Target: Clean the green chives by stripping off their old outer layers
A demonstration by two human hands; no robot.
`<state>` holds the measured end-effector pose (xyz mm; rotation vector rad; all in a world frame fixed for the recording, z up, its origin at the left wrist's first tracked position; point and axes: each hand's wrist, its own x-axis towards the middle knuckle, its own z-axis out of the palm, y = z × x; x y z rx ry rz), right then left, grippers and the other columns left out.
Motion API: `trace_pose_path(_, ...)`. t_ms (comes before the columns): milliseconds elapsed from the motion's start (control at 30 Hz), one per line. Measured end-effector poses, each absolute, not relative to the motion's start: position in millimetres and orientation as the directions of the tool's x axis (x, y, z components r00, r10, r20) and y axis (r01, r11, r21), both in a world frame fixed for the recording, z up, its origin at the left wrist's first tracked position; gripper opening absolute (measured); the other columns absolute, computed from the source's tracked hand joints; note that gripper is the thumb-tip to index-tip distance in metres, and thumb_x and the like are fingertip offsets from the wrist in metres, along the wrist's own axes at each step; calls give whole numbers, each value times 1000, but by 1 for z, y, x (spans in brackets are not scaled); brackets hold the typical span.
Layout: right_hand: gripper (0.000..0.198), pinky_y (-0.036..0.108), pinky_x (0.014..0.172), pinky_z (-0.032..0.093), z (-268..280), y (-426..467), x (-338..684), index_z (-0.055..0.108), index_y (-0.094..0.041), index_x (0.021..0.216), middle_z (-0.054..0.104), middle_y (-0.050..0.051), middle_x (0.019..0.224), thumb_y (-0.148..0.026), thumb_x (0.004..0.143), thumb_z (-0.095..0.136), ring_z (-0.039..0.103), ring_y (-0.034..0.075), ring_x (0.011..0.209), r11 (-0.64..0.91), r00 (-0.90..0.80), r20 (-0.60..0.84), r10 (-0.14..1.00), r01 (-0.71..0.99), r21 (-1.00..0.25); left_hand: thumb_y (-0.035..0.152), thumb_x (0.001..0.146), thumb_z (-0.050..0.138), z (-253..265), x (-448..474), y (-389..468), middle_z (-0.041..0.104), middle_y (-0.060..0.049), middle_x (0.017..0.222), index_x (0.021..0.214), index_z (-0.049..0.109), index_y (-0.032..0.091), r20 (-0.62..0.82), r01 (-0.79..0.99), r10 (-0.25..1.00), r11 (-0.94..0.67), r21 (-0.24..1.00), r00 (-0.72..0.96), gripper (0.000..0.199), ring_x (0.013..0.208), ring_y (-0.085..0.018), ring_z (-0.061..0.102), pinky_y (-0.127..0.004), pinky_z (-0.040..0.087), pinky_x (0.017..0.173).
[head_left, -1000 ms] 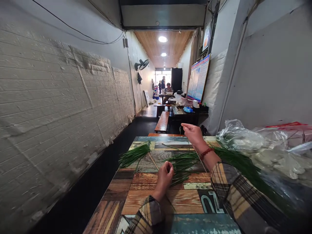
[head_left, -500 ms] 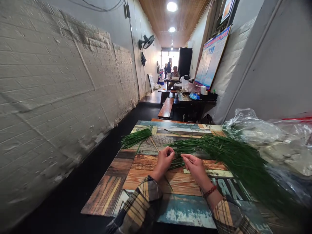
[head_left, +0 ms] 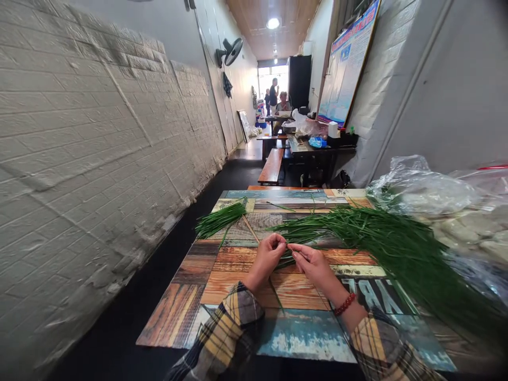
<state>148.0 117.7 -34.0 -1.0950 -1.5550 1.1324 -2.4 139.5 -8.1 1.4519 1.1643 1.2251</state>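
My left hand (head_left: 270, 255) is closed in a pinch over the middle of the table. A thin pale wooden skewer (head_left: 250, 227) runs from a small bundle of green chives (head_left: 222, 218) down to this hand. Below the same hand a narrow green blade (head_left: 277, 294) trails toward me. My right hand (head_left: 311, 262) is also pinched, its fingertips close against the left fingertips; what lies between them is too small to make out. Just beyond and right of both hands spreads a large heap of long chives (head_left: 381, 233).
The wood-patterned table (head_left: 238, 288) has clear plastic bags (head_left: 440, 196) with pale contents along its right side. A white brick wall (head_left: 99, 159) stands on the left. Ahead are a bench (head_left: 272, 165), a further cluttered table (head_left: 301, 148) and several people.
My right hand has come left, bringing its fingertips up to those of my left hand. The camera view has shifted slightly; the chives look unchanged.
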Motion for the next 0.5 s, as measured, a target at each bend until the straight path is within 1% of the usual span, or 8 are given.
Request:
trace_pose_path(267, 46, 23, 47, 33, -30, 115, 148, 61, -9, 118, 47, -5, 49, -38, 85, 50, 42, 10, 46, 171, -220, 137, 966, 143, -975, 23, 72, 57, -9, -2, 138, 46, 4, 58, 70, 54, 13, 144, 108, 986, -153, 982, 87, 11, 54, -7, 39, -18, 31, 53)
trace_pose_path(500, 47, 23, 46, 32, -30, 116, 147, 62, -9, 119, 45, -5, 47, -39, 85, 49, 40, 10, 44, 170, -232, 132, 964, 154, -973, 24, 72, 57, -11, -2, 140, 50, 3, 60, 69, 55, 13, 175, 140, 981, -186, 973, 89, 11, 57, -8, 43, -18, 33, 55)
